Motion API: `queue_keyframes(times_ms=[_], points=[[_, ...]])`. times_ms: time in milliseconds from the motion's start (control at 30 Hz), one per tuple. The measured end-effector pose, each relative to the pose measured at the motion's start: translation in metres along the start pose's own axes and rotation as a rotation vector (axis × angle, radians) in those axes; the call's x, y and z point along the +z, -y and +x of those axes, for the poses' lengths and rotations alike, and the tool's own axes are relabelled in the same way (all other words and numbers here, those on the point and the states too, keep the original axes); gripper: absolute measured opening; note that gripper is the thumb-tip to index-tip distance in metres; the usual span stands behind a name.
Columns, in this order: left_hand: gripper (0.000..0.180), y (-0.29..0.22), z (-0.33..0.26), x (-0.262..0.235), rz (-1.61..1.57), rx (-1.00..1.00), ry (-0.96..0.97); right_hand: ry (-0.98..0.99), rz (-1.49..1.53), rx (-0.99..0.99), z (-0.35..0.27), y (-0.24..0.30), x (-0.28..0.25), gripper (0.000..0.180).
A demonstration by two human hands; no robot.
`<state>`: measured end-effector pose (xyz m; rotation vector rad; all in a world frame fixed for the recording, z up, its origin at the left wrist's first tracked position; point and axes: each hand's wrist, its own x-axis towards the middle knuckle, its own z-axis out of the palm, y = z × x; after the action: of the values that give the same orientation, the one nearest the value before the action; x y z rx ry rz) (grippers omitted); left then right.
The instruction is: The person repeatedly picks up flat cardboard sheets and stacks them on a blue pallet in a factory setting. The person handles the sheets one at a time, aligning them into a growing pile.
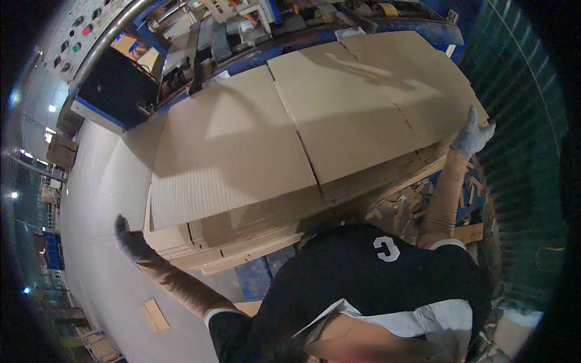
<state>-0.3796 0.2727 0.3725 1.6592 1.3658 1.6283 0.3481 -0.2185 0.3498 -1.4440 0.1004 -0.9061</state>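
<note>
A wide brown corrugated cardboard sheet point(242, 145), slotted and creased into panels, lies on top of a stack of cardboard sheets point(254, 236) in front of me. At the stack's near left corner is my left hand point(130, 239) in a grey glove, its fingers stretched out beside the edge, seen nearly side-on. My right hand point(473, 136), in a pale grey glove, is at the right end of the top sheet. Its thumb points up, apart from the other fingers, along the sheet's edge. Both arms are spread wide to either end of the stack.
A blue machine point(290, 42) with metal rollers and bars stands just behind the stack. At upper left hangs a control panel point(75, 39) with coloured buttons. Cardboard scraps point(402, 209) litter the area at right, near a green corrugated wall point(520, 121). One cardboard strip point(155, 316) lies on the floor.
</note>
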Motion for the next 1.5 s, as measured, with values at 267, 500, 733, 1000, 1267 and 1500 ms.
queue_keyframes(times_ms=[267, 500, 733, 1000, 1267, 1500], points=[[0.033, -0.039, -0.056, -0.004, -0.151, 0.086, 0.166, 0.604, 0.575, 0.229, 0.024, 0.056, -0.031, 0.038], [0.039, -0.11, -0.208, 0.077, 0.18, 0.021, 0.346, 1.334, 0.035, -0.918, -0.053, 0.124, -0.105, 0.043], [0.054, -0.174, -0.241, 0.176, 0.66, 0.833, 1.174, 1.773, -0.229, -1.061, -0.09, 0.073, -0.08, 0.045], [0.054, -0.154, -0.21, 0.206, 0.624, 0.892, 0.983, 1.7, -0.255, -1.252, -0.085, 0.05, -0.006, 0.055], [0.063, -0.143, -0.138, 0.319, 0.444, 0.844, 0.776, 1.752, -0.243, -1.127, -0.088, 0.032, 0.131, 0.075], [0.06, -0.128, -0.092, 0.413, 0.841, 0.715, 0.566, 1.4, -0.554, -1.055, -0.124, 0.025, 0.199, 0.06]])
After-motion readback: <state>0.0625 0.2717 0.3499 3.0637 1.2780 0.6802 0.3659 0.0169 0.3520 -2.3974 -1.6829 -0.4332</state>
